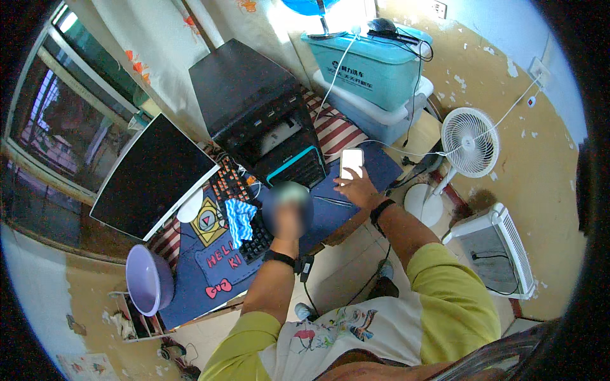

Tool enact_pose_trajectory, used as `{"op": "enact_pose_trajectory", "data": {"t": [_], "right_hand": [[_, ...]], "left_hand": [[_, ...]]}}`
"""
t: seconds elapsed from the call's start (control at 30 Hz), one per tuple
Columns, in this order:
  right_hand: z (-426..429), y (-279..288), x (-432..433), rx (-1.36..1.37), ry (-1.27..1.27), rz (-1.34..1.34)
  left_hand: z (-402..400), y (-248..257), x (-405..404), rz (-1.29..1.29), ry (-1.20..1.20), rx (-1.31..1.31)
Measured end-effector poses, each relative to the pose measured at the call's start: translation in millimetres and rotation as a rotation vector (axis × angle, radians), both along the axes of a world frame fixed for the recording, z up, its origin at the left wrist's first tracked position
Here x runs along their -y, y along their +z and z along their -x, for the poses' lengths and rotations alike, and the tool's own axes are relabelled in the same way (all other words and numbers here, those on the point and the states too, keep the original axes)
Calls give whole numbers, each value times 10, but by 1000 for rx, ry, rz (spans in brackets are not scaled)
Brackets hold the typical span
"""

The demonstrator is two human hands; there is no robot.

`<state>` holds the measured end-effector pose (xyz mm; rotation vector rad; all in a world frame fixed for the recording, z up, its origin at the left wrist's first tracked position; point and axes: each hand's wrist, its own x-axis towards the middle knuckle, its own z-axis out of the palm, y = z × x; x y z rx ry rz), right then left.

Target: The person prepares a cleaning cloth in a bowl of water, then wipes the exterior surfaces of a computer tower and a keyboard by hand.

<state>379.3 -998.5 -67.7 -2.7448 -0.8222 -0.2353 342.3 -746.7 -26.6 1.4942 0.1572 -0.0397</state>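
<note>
My right hand (358, 189) reaches over the near end of a smartphone (352, 157) with a bright white face. Its fingers are apart and touch the phone; whether they grip it is unclear. Beside the front of a black computer tower (248, 95) is my left hand (287, 221). A blurred patch covers its fingers, so what it holds or touches cannot be made out. Left of that hand, a blue-and-white striped cloth (239, 221) lies across a black keyboard (228, 183) with orange-lit keys. Thin metal rods (333, 202) rest on the dark blue desk mat (324, 224) between both hands.
A curved monitor (155, 176) and a purple basin (149, 281) stand at the left. Stacked storage boxes (367, 71) with cables on top are at the back right. A white fan (469, 143) and a panel heater (500, 257) stand on the floor. A cable hangs from my left wrist.
</note>
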Motion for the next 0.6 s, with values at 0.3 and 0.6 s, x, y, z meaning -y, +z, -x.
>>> {"op": "enact_pose_trajectory", "data": {"t": [0.3,0.6], "right_hand": [[-45,33,-1028,-269,-174,-1049],[-165,109,-1431,-473,-585,-1532]], "left_hand": [[-159,-338,-58,-46,-52,161],[-44,170,-96,-1001,-247,621]]}}
